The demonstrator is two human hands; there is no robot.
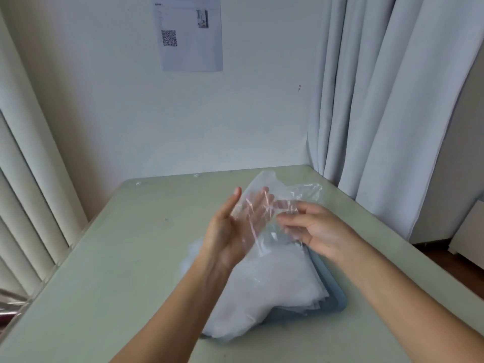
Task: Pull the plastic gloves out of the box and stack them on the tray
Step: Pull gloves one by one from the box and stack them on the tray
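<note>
- Glove (264, 180) held above the stack (262, 292) on the tray (337, 299); long axis runs away from the person, far end toward the wall (235, 113).
- Left hand (227, 231): fingers straight, together, flat against it.
- Right hand (319, 231): fingers pinch it.

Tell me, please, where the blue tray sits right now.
In the head view, the tray lies low and right of centre on the table, mostly buried under the glove stack.

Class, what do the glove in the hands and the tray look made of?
The glove: thin clear plastic film, glossy, see-through and crinkled with shiny creases. The tray: probably hard plastic, matt blue-grey, with a rounded rim.
</note>
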